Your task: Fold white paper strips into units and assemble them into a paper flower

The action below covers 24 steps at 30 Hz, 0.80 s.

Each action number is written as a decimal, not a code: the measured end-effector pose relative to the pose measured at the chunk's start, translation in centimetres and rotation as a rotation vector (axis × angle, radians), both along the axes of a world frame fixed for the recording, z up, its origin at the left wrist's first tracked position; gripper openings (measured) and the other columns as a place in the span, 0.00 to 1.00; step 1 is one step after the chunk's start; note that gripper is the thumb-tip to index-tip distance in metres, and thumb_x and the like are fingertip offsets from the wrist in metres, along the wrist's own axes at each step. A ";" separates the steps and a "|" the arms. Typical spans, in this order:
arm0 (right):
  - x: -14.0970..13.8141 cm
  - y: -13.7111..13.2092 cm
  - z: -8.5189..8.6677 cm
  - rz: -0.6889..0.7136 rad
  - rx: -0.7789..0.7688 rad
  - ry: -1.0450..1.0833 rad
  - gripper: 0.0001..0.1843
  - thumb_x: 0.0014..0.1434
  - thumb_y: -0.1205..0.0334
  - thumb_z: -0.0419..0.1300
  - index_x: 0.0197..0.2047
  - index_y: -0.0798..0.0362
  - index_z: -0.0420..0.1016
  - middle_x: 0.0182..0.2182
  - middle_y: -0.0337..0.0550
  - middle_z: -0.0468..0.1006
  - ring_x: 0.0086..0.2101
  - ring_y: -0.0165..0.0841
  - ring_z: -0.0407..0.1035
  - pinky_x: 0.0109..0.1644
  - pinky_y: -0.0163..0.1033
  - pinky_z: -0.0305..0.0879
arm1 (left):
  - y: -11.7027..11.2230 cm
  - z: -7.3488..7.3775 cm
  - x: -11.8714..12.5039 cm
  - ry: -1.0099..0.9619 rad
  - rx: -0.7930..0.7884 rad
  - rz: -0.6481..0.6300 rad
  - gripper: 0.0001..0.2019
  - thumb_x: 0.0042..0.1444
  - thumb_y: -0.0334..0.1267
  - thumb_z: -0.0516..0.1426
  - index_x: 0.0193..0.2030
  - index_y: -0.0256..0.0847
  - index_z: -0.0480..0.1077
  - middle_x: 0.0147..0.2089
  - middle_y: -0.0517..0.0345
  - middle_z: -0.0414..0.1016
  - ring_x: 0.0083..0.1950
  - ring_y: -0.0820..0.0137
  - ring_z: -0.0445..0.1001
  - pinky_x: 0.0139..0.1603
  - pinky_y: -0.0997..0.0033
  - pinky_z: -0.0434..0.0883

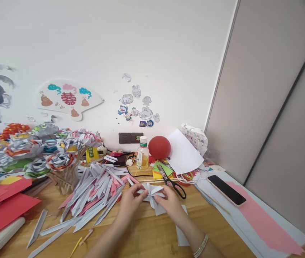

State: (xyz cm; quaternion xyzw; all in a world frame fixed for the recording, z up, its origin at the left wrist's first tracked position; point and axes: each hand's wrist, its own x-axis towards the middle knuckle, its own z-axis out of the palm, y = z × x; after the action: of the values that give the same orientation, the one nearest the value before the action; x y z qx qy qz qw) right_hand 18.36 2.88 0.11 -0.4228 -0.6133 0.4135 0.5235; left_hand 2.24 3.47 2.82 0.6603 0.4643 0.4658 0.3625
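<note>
Between my two hands is a white folded-paper piece with several pointed strips spreading from its centre. My left hand pinches its left side, thumb near the middle. On the right side, my right hand grips it between thumb and fingers. Just behind my right hand lies a pair of black-handled scissors. To the left of my left hand is a heap of folded white and pink paper strips. A white paper strip lies partly under my right forearm.
Paper flowers stand crowded at the left, above red paper sheets. A bottle of yellowish liquid and a red balloon stand by the wall. A phone rests on white and pink paper at the right.
</note>
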 end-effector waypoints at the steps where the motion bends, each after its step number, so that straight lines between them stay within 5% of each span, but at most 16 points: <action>1: 0.0 -0.2 0.1 -0.051 0.054 -0.049 0.11 0.49 0.64 0.58 0.38 0.54 0.68 0.37 0.45 0.75 0.40 0.38 0.69 0.44 0.41 0.64 | -0.2 0.2 0.0 0.035 0.026 0.017 0.14 0.48 0.48 0.55 0.32 0.37 0.70 0.33 0.54 0.76 0.36 0.64 0.73 0.38 0.67 0.69; 9: 0.5 -1.7 1.8 -0.439 0.589 -0.466 0.16 0.54 0.62 0.56 0.48 0.49 0.66 0.43 0.46 0.71 0.46 0.40 0.63 0.49 0.47 0.58 | -1.6 1.7 -0.1 0.315 0.543 0.105 0.08 0.53 0.40 0.53 0.37 0.41 0.69 0.36 0.53 0.75 0.40 0.65 0.70 0.43 0.64 0.67; 12: 0.4 -2.2 2.5 -0.405 0.697 -0.540 0.15 0.55 0.62 0.56 0.48 0.47 0.67 0.43 0.44 0.72 0.44 0.39 0.64 0.47 0.46 0.59 | -2.0 2.0 0.0 0.417 0.753 0.104 0.06 0.54 0.36 0.52 0.37 0.41 0.70 0.36 0.53 0.75 0.40 0.65 0.70 0.44 0.62 0.66; 19: 0.0 -3.0 3.1 -0.309 0.704 -0.482 0.09 0.57 0.68 0.53 0.38 0.48 0.71 0.34 0.41 0.75 0.38 0.36 0.66 0.44 0.42 0.60 | -2.7 2.4 0.4 0.536 0.963 0.167 0.07 0.55 0.33 0.53 0.40 0.42 0.69 0.37 0.54 0.76 0.41 0.65 0.70 0.44 0.62 0.64; 24: -0.1 -3.1 3.1 -0.280 0.649 -0.423 0.07 0.56 0.67 0.55 0.37 0.48 0.71 0.32 0.40 0.74 0.36 0.35 0.67 0.41 0.40 0.61 | -2.7 2.1 0.3 0.547 0.944 0.184 0.07 0.57 0.34 0.52 0.39 0.43 0.70 0.36 0.55 0.77 0.41 0.66 0.70 0.45 0.62 0.63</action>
State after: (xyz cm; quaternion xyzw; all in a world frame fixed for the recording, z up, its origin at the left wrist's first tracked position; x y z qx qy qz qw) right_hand 18.31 -0.20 3.22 -0.3909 -0.7424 0.0275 0.5434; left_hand 2.51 0.76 4.95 0.8049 0.3381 0.4645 -0.1487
